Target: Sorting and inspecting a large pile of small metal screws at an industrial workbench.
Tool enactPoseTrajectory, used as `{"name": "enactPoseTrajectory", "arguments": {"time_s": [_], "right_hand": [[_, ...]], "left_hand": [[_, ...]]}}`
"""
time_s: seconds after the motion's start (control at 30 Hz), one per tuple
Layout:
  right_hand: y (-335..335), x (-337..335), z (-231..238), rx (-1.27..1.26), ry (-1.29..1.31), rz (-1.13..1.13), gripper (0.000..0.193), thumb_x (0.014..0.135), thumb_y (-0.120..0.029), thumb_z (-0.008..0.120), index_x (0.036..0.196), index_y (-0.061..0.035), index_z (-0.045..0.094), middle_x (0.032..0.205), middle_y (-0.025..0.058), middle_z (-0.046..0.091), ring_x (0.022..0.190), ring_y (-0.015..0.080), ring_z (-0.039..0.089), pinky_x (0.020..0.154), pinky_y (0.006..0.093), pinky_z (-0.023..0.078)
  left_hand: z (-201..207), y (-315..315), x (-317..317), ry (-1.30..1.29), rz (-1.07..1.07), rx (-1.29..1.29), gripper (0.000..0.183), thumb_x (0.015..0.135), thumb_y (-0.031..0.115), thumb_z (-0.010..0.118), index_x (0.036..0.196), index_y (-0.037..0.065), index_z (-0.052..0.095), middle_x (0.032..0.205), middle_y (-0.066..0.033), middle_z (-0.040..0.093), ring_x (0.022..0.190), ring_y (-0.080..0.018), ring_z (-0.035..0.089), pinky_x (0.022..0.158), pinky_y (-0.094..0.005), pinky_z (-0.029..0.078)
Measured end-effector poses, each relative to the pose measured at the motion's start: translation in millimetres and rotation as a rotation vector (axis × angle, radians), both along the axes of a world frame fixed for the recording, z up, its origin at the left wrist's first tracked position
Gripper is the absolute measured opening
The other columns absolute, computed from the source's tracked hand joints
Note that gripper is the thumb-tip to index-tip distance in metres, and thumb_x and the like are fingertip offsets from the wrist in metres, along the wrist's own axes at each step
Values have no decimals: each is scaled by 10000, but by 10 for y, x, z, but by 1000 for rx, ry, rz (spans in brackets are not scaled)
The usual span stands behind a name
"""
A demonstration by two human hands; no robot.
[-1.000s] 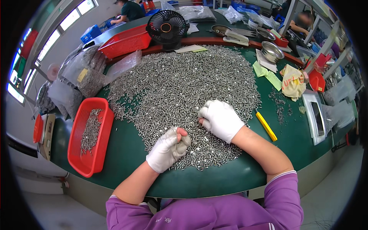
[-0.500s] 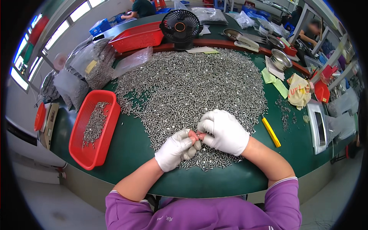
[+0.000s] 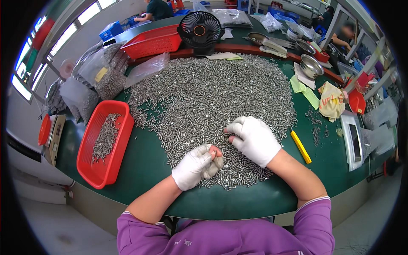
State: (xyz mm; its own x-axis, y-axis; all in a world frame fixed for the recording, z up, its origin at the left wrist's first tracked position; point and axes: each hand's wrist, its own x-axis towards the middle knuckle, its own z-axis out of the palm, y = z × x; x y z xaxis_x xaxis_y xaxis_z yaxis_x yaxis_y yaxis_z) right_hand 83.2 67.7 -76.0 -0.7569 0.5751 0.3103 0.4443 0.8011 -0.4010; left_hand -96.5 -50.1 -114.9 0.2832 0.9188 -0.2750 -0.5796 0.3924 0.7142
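A wide heap of small silvery metal pins covers the middle of the green table. Over its near part is my left hand, in a white glove with bare fingertips. Its thumb and forefinger are pinched together and the other fingers are curled in; whatever lies between them is too small to make out. My right hand, gloved the same way, is just above the pins to the right. Its thumb and forefinger point left with a gap between them, and nothing shows in that gap.
A red plastic basket with some pins stands at left, near filled plastic bags. A yellow-handled cutter lies right of the heap. Behind the heap stand a black fan and a red basket; metal bowls are at far right.
My right hand has moved away from the left fingertips, slightly up and to the right, and its thumb and forefinger have parted. My left hand has stayed nearly in place, still pinched.
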Motion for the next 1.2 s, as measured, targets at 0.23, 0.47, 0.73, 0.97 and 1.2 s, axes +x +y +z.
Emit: {"name": "enactPoseTrajectory", "arguments": {"time_s": [0.23,0.47,0.73,0.97,1.2], "right_hand": [[12,-21,-148,56,-240,-28,116,758,-200,670,841,-118,672,859,64,629,830,272,608,750,405,492],[94,35,-107,6,-162,-77,95,781,-158,637,859,-109,659,838,77,618,841,276,603,764,404,484],[143,112,-53,-15,-292,-78,130,733,-202,682,836,-124,701,831,85,621,830,284,618,750,403,499],[117,44,-143,19,-257,-41,85,757,-185,658,804,-118,682,814,83,614,814,284,612,730,411,495],[180,66,-86,6,-240,-55,102,764,-189,656,820,-107,682,826,89,627,815,286,618,745,411,494]], "left_hand": [[15,2,47,27,50,-22,214,912,309,609,982,115,554,846,-1,615,593,-50,482,499,-175,337],[18,12,70,45,73,-26,209,909,302,613,972,111,554,832,-2,598,577,-54,439,493,-187,325],[-33,12,18,-49,51,3,145,900,180,631,1016,134,559,888,-22,574,602,-57,393,517,-185,311],[-51,20,-4,-44,64,-1,191,904,201,619,1064,121,552,945,-29,595,620,-53,409,527,-177,317],[-26,15,-9,-44,76,-21,178,910,203,601,1052,111,548,926,-33,598,621,-60,420,537,-179,336]]}}
